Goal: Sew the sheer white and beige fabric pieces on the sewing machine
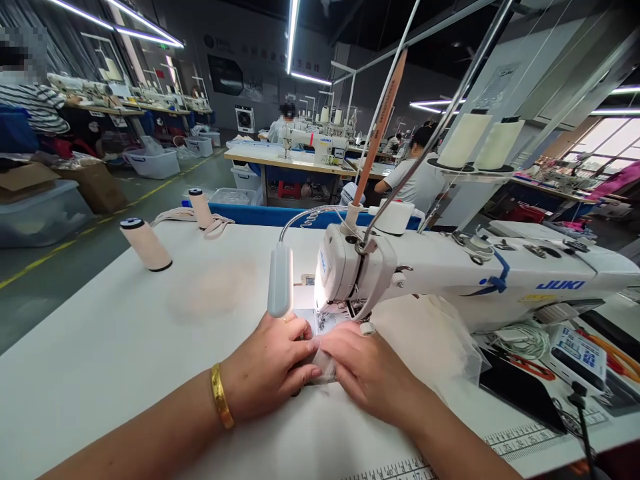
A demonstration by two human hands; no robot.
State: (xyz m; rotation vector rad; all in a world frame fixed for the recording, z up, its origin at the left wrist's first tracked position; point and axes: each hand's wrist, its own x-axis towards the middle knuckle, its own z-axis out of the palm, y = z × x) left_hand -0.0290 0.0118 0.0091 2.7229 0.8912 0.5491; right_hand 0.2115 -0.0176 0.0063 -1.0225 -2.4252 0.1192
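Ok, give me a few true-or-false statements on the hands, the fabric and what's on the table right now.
1. Both hands press a small piece of pale fabric flat just in front of the needle. True.
2. The left hand wears a gold bangle at the wrist. True.
3. The right hand holds a pair of scissors. False: it rests on the fabric, fingers down, with no tool in it.
4. The sewing machine is marked JUKI. True.
5. The two thread spools on the table's far left lie on their sides. False: both stand upright.
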